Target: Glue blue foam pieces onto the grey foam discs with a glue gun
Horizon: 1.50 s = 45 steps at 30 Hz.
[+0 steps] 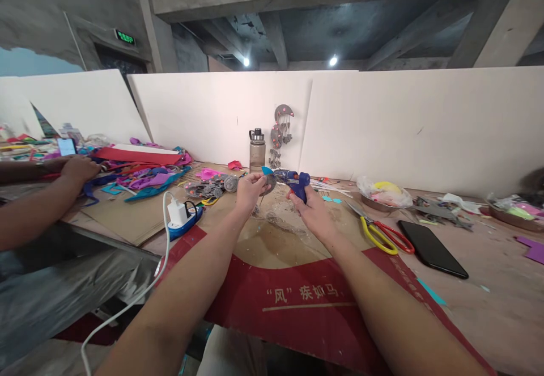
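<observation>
My right hand [313,210] is closed around the handle of a blue glue gun [301,182], its nozzle end pointing left. Facing it, my left hand [250,190] pinches a small grey felt-like piece [270,184]. A bright blue tip [267,170] shows just above those fingers; I cannot tell whether it belongs to the piece or the gun. Both hands are above a red and brown cardboard sheet [297,285]. Left of my left hand lies a pile of grey cut pieces [204,189] with pink dots, beside a ball of grey cord [231,183].
Scissors [385,236] with yellow and red handles and a black phone [432,248] lie at right. A blue power strip [185,222] with a white plug and cable is at left. Behind stand a bottle [257,152] and a grey moon-shaped hanging [283,121]. Another person's hands [79,169] work at far left.
</observation>
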{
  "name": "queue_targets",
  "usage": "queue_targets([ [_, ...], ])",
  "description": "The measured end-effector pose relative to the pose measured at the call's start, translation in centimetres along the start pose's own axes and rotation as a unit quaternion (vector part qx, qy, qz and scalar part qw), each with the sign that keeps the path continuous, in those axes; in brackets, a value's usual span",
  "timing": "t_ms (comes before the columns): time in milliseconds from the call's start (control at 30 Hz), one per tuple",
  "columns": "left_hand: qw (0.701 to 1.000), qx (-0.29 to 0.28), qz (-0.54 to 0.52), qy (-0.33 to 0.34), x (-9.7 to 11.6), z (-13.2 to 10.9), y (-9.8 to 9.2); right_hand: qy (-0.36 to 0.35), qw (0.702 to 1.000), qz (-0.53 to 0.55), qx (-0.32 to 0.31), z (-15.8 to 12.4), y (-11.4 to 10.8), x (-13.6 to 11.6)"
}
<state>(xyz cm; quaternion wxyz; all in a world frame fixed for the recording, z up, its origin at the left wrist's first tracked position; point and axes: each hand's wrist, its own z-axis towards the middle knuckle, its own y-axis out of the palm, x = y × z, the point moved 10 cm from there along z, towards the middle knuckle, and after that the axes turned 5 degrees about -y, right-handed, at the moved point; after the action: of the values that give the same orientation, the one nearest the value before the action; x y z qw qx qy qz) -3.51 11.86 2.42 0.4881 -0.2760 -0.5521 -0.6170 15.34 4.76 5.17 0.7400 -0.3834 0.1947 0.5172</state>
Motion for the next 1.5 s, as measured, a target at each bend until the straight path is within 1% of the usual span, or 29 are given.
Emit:
queue_targets([
  [100,1.000,0.000,0.005,-0.001,0.13,-0.13,0.14,-0.026,0.999,-0.039,-0.021,-0.05,0.56,-0.42],
  [167,1.000,-0.003,0.007,-0.003,0.17,-0.23,0.27,-0.032,0.998,-0.053,-0.020,-0.07,0.61,-0.49],
  [433,1.000,-0.009,0.016,-0.012,-0.41,-0.17,0.36,-0.024,0.996,-0.078,-0.023,-0.08,0.78,0.11],
  [767,1.000,-0.005,0.027,0.005,-0.45,0.17,0.19,-0.021,0.994,-0.103,-0.025,-0.15,1.01,0.05],
  [967,0.999,-0.003,0.043,0.012,-0.61,0.54,-0.11,-0.032,0.995,-0.095,-0.008,-0.07,0.76,0.11],
  [1133,0.999,-0.018,0.042,0.013,-0.56,0.51,0.22,-0.053,0.995,-0.081,-0.007,-0.18,0.91,-0.45],
  [1500,0.999,-0.004,0.039,0.023,-0.18,0.24,-0.10,-0.046,0.995,-0.087,0.004,0.09,0.62,0.15],
])
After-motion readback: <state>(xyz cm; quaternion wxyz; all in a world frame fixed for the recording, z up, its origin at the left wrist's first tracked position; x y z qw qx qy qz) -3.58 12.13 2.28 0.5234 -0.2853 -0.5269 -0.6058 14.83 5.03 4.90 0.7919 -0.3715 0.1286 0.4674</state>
